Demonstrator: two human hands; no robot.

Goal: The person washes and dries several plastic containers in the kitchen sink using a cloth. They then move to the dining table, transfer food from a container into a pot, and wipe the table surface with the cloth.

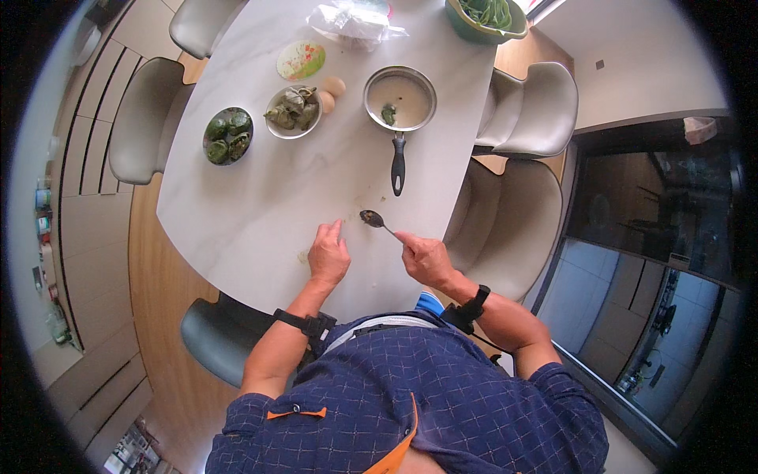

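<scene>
My right hand (425,258) grips the handle of a dark spoon (372,218), whose bowl carries small dark and brown bits just above or on the marble-look table (266,207). To its left, my left hand (330,252) is palm down at the tabletop, index finger stretched forward and thumb apart; no object shows in it. Brown crumbs lie around the spoon, and a pale smear (303,257) is beside my left wrist. Farther off stands a saucepan (398,127) of cloudy liquid with a green leafy piece in it, its black handle (398,169) pointing towards me.
Leaf-wrapped parcels fill a white bowl (290,135), beside two brown eggs (333,87). A dark bowl (228,136) holds several green leaf-wrapped pieces. Beyond are a patterned mat (301,60), clear plastic bags (349,26) and a green basin (485,32) of green vegetables. Chairs (515,219) flank the table.
</scene>
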